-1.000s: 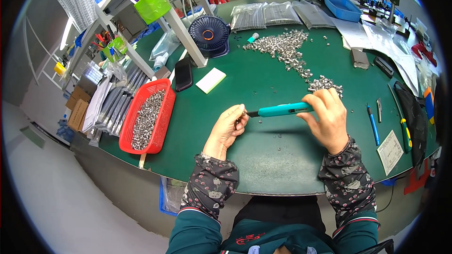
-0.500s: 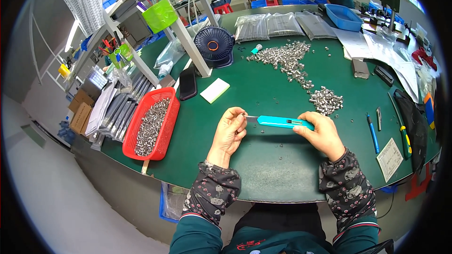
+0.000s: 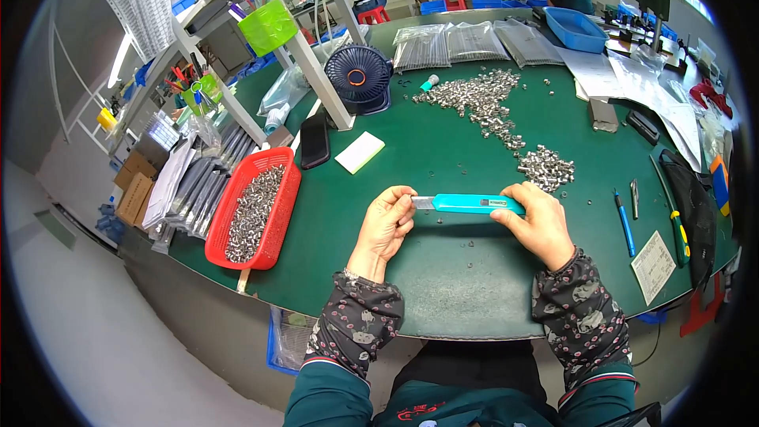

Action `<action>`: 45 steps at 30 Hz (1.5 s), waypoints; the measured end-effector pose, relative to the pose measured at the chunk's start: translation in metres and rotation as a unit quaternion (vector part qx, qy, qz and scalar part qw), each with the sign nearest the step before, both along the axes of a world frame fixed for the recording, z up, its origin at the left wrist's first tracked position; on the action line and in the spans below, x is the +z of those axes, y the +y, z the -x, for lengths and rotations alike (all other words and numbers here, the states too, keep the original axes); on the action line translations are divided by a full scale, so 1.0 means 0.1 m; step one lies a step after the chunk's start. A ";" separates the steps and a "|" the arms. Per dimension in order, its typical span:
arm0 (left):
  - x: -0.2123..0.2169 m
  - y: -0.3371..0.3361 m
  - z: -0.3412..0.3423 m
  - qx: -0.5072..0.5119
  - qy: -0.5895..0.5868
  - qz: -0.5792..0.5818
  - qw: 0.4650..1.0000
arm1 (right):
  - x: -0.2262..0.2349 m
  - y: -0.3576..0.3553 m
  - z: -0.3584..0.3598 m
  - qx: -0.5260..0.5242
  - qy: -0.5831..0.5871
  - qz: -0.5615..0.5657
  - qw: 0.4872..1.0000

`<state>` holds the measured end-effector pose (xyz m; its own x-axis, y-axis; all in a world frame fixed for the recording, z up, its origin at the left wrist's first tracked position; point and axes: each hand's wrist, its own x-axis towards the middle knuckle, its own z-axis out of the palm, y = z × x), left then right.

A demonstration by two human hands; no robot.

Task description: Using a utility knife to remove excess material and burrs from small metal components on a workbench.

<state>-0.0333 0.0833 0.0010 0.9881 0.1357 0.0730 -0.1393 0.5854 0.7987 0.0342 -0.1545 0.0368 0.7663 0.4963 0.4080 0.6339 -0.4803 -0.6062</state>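
Observation:
My right hand is wrapped round the turquoise handle of a utility knife, thumb along its near side. The knife lies level above the table, its blade pointing left. At the blade's tip my left hand is closed in a pinch; what sits between thumb and forefinger is too small and hidden to make out. Beyond my right hand lies a small heap of short metal sleeves. A larger spread of the same sleeves reaches toward the far side. Tiny dark bits are scattered below the knife.
Left stands a red basket of metal pieces, near a black phone, a sticky-note pad and a fan. Right lie a blue pen, a paper slip and a yellow-green handled tool. Bagged tubes lie far back.
The knife has rolled slightly, so the blade's flat side shows more and the handle sits more level. My left fingers have closed in at the blade tip. Both hands stay nearly in place.

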 end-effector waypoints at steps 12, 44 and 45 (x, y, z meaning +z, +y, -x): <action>0.02 -0.02 -0.01 0.042 0.038 0.023 0.998 | -0.04 0.01 -0.10 -0.108 -0.159 -0.120 0.974; 0.02 -0.04 -0.03 0.093 0.007 -0.036 0.995 | -0.01 -0.01 -0.05 0.009 0.186 0.012 0.982; 0.02 -0.05 -0.03 0.093 0.004 -0.040 0.995 | -0.02 -0.01 -0.05 0.011 0.190 0.008 0.982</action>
